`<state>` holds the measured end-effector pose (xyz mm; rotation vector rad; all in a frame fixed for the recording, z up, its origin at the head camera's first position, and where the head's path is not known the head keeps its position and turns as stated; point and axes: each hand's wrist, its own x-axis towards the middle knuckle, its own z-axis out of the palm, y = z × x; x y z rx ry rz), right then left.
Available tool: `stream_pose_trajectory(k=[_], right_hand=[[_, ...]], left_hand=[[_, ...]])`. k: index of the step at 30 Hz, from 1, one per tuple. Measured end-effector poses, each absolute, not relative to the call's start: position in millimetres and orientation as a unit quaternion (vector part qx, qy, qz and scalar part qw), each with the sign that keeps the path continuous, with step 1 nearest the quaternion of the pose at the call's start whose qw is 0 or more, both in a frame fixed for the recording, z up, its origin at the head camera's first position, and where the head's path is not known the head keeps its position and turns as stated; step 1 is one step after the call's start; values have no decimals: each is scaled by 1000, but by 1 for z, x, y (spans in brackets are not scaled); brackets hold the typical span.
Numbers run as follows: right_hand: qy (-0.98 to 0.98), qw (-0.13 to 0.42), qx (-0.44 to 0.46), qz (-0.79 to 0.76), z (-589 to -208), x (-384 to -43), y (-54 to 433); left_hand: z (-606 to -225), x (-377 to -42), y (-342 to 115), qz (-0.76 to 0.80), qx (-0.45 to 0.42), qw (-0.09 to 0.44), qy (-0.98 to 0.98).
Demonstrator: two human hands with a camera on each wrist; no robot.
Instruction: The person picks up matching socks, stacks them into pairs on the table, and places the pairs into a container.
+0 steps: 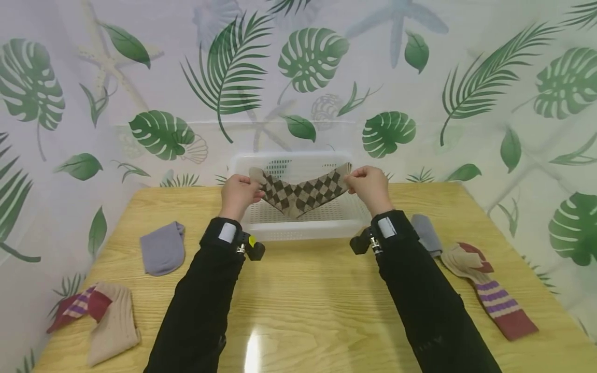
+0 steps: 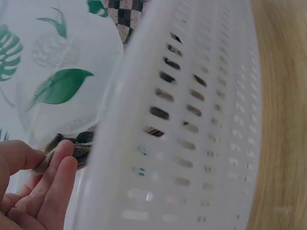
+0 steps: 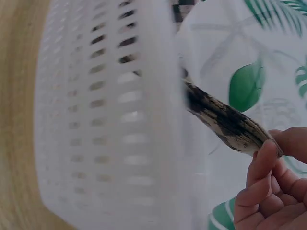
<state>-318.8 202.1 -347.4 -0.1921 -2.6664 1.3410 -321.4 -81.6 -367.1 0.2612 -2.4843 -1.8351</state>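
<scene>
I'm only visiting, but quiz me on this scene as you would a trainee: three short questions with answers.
1. True or false: the left hand and right hand both pinch the brown-and-beige checked fabric sock.
2. The rectangular white plastic basket has walls that are:
A) solid
B) full of holes
C) woven wire
3. Fill in: the beige-and-maroon knitted sock beside the black right sleeve has ____ stripes.

Key: 1. True. 2. B. 3. Purple.

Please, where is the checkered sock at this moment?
In the head view, the checkered sock is at the centre, sagging between the left hand and the right hand, over the white basket.
</scene>
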Motion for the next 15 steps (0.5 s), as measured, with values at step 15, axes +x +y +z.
stream_pose_trajectory(k=[15], right_hand=[[-925,60,-50,373,-377,-334,201]], left_hand=[[-385,-331,-79,-417,71,67,-904]])
